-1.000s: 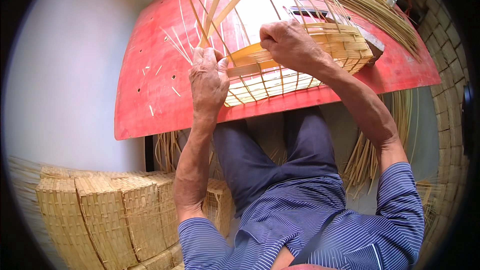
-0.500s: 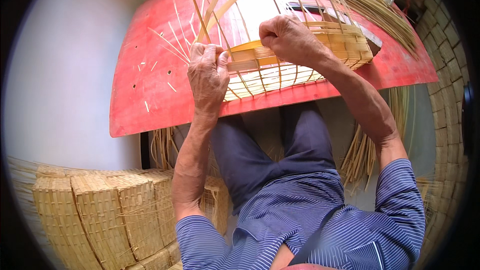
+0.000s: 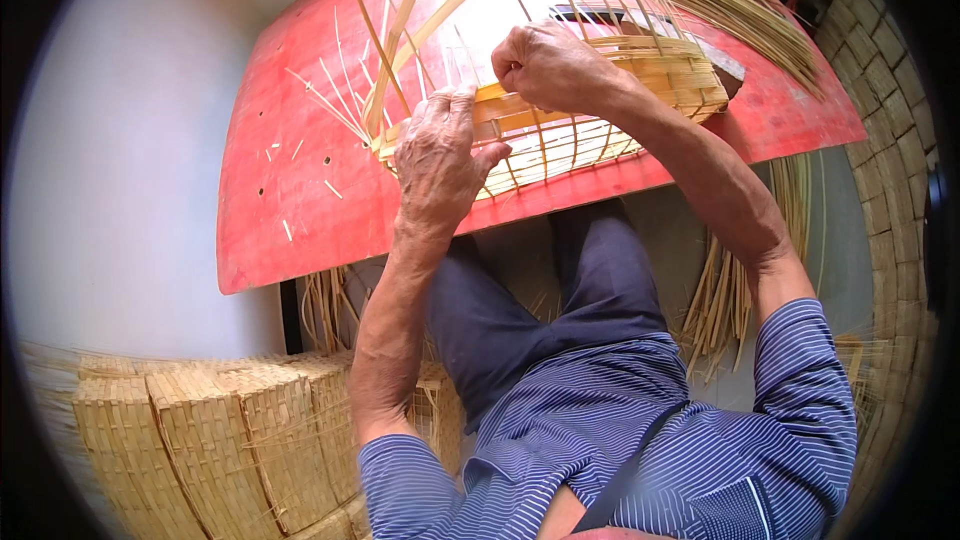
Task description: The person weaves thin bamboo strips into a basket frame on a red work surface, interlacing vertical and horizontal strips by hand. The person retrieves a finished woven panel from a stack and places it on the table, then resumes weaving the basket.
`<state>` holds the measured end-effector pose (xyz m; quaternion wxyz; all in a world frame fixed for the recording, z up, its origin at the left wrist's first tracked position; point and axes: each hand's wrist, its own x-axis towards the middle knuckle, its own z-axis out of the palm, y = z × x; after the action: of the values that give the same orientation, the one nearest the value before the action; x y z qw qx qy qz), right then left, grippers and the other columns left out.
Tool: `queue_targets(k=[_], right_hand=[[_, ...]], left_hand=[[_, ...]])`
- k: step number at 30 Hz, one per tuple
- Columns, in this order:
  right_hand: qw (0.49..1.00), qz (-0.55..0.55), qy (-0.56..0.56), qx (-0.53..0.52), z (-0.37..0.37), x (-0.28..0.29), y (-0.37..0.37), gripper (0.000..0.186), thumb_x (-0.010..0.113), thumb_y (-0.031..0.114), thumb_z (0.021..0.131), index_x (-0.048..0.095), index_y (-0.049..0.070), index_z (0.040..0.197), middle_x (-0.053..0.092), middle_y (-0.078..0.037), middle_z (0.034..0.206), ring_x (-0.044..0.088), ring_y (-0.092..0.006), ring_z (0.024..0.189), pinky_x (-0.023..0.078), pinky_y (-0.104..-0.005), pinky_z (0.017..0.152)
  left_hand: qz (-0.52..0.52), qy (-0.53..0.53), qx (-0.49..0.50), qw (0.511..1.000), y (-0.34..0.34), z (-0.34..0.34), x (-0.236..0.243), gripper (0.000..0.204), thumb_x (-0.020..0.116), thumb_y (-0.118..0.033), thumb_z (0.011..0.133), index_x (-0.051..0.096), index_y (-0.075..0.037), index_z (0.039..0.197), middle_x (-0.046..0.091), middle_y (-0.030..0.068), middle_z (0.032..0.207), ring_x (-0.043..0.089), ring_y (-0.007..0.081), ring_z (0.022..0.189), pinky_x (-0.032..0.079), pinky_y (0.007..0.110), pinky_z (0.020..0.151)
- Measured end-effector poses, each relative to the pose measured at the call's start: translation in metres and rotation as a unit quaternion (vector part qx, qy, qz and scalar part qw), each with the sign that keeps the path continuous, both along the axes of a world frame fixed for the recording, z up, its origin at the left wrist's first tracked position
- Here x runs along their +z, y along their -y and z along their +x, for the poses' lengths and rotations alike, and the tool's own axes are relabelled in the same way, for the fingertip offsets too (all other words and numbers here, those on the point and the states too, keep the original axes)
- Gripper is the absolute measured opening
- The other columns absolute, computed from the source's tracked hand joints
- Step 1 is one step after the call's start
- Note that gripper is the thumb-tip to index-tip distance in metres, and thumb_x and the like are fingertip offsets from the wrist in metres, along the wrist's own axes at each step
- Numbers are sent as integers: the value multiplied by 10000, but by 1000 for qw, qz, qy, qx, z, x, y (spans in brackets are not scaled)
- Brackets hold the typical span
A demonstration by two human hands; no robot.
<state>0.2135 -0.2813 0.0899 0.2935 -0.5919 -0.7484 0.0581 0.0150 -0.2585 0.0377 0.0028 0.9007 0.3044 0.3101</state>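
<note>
A partly woven bamboo basket (image 3: 665, 75) lies on the red tabletop, its thin stakes standing up and its sides an open lattice. My left hand (image 3: 440, 155) rests against its left part, fingers stretched along the weave and thumb spread to the right. Just right of it, my right hand (image 3: 550, 65) is closed at the rim on a flat bamboo strip (image 3: 490, 92) that runs toward the left hand. The right fingertips are hidden. Two wide loose strip ends (image 3: 440, 17) stick up beyond the left hand, beside the basket's left corner.
The red tabletop (image 3: 270, 210) has small holes and bamboo scraps. A long bundle of bamboo strips (image 3: 740, 20) lies along its far right. A dark block (image 3: 728, 70) touches the basket's right end. Woven baskets (image 3: 210, 440) are stacked lower left; more strips (image 3: 720, 300) hang under the table.
My left hand has gone from a closed pinch to stretched fingers with the thumb apart, moving slightly right along the basket. The right hand remains closed at the rim.
</note>
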Motion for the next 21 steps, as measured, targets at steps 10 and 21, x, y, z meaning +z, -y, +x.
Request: queue_targets(k=[10, 21], right_hand=[[989, 106, 103, 4, 7, 4, -5, 131, 607, 19, 794, 690, 10, 894, 664, -209, 783, 654, -378, 790, 498, -489, 714], [948, -319, 3, -14, 9, 42, -26, 231, 605, 103, 834, 677, 21, 1037, 623, -86, 724, 605, -141, 466, 520, -294, 381]], left_hand=[[-11, 24, 2, 1000, -3, 2, 0, 763, 877, -308, 660, 543, -158, 1329, 586, 110, 1035, 604, 329, 938, 482, 468, 793], [-36, 37, 30, 998, 4, 7, 3, 743, 888, -234, 647, 565, -251, 1316, 562, 77, 983, 595, 288, 920, 465, 445, 805]])
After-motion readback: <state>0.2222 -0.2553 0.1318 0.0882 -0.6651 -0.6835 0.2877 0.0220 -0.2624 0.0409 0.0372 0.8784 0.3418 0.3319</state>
